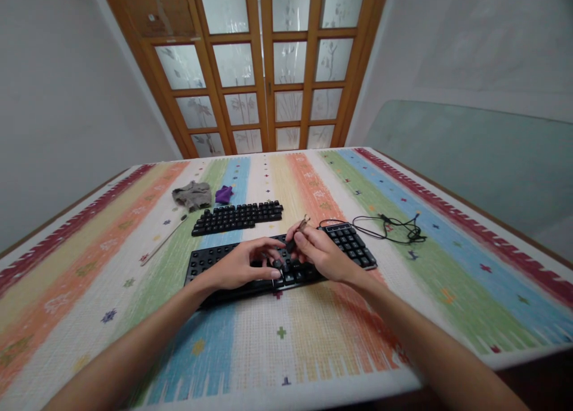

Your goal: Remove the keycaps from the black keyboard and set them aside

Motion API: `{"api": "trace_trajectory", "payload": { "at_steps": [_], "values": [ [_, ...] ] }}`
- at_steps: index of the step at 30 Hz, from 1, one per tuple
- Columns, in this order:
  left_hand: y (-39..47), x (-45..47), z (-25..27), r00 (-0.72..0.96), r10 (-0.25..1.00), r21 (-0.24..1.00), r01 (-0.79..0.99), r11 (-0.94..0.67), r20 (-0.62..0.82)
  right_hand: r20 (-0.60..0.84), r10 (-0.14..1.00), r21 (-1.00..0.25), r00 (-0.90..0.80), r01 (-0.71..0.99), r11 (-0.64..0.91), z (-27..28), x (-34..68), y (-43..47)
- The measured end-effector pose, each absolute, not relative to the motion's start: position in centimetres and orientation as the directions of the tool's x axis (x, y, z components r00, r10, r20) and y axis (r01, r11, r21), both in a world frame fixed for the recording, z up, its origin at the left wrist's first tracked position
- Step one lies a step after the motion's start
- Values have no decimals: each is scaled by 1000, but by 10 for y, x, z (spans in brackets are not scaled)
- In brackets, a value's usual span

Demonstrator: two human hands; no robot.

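A black keyboard lies in front of me on the striped cloth. Bare key sockets show over its left part, while the number pad at its right end still wears its caps. Over the keyboard's middle, my left hand has thumb and fingers closed around a small black keycap. Just right of it, my right hand grips a small keycap puller, its forked end pointing up and away; the fingers hide most of it. Behind the keyboard sit rows of loose black keycaps.
A grey cloth and a purple cloth lie at the back left. A thin brush rests left of the keycaps. The black cable is coiled at the right. A striped tablecloth covers the table.
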State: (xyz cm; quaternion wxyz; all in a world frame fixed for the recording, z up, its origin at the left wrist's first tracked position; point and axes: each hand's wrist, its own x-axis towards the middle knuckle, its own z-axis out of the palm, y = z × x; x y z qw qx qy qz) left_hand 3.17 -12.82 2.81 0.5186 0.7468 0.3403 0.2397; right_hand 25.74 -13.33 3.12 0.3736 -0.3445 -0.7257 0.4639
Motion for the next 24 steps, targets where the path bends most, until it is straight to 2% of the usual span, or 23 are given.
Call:
{"api": "trace_trajectory", "payload": {
  "at_steps": [5, 9, 13, 16, 24],
  "values": [
    [-126, 32, 29, 618, 787, 931, 290, -220, -7, 261, 815, -916, -518, 134, 379, 36, 258, -136],
    [-124, 27, 34, 581, 813, 873, 376, -310, 38, 328, 795, -845, -510, 219, 488, 38, 259, -134],
    [-116, 19, 38, 577, 786, 674, 492, -551, 221, 335, 757, -753, -561, 323, 573, 42, 260, -133],
    [-107, 14, 36, 575, 754, 512, 566, -646, 317, 304, 734, -707, -607, 372, 601, 44, 262, -134],
    [-79, 12, 20, 634, 708, 249, 664, -705, 312, 294, 729, -762, -618, 309, 569, 35, 259, -131]
  ]
}}
